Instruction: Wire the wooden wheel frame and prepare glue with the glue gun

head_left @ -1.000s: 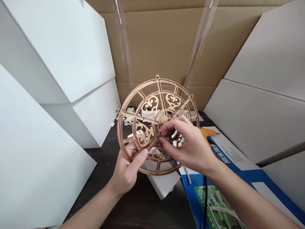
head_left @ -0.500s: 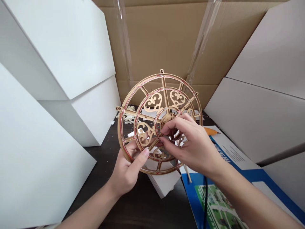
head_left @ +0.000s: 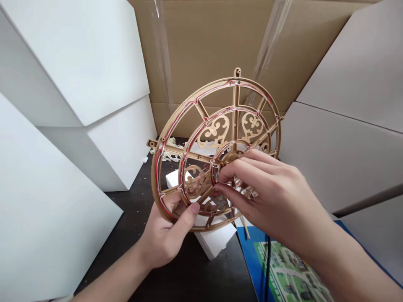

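A round wooden wheel (head_left: 201,100) of laser-cut fretwork stands nearly upright in the air, tilted a little back, above a dark table (head_left: 176,268) and in front of a cardboard sheet (head_left: 204,46). Its rim and spokes carry a thin red strand (head_left: 189,102), and scrolled heart shapes fill the inner ring.

The left hand (head_left: 165,235) grasps the wheel's lower left rim, with the thumb (head_left: 192,209) across the front and the fingers behind. The right hand (head_left: 267,193) reaches in from the right, curled around the central hub (head_left: 231,158). Its fingertips (head_left: 220,186) are at the hub's lower edge, partly inside the frame. Whether they are pinching something there is hidden behind the fingers, so its grip cannot be told.

Below the wheel sits a white block (head_left: 214,239), and its lower edge may or may not touch it. A thin wooden stick (head_left: 244,226) leans just beside that block. Wood shavings (head_left: 168,155) lie on the table behind the wheel. At the lower right are a blue printed sheet (head_left: 283,264) and a black cable (head_left: 268,268). Large white foam panels (head_left: 72,63) stand on the left, and grey-white boards (head_left: 349,84) stand on the right.
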Demonstrator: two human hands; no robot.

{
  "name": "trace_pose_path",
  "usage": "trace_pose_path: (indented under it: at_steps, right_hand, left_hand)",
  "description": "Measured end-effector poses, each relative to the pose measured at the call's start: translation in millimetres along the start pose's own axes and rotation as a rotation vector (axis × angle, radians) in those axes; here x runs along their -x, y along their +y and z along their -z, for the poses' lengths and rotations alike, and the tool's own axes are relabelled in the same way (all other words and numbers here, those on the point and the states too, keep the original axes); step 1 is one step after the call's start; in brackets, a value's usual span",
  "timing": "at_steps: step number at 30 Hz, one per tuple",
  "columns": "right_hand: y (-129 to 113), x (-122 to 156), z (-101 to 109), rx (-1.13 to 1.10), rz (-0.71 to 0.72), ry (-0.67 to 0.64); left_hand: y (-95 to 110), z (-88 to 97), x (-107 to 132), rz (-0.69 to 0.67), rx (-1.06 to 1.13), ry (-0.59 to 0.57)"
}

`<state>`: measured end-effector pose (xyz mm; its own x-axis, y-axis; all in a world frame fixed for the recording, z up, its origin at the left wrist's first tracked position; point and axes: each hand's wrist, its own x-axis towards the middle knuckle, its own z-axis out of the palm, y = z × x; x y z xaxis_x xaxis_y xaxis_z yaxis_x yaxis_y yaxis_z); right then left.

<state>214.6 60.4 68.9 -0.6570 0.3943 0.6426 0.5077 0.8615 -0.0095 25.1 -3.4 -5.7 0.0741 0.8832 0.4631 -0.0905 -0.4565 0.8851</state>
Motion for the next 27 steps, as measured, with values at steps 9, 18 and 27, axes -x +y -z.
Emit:
trace_pose_path:
  at_steps: [9, 18, 27]
  right_hand:
    - [-7, 2, 6, 0.179, 0.108, -0.022]
    - [-11, 1, 5, 0.239, 0.088, -0.018]
    - [-12, 3, 10, 0.213, 0.14, -0.08]
  left_hand:
    - [1, -2.5, -2, 0.029, 0.05, 0.031]
    - [1, -3.4, -1, 0.024, 0.073, 0.016]
    - [3, -4.0, -2, 0.013, 0.016, 0.038]
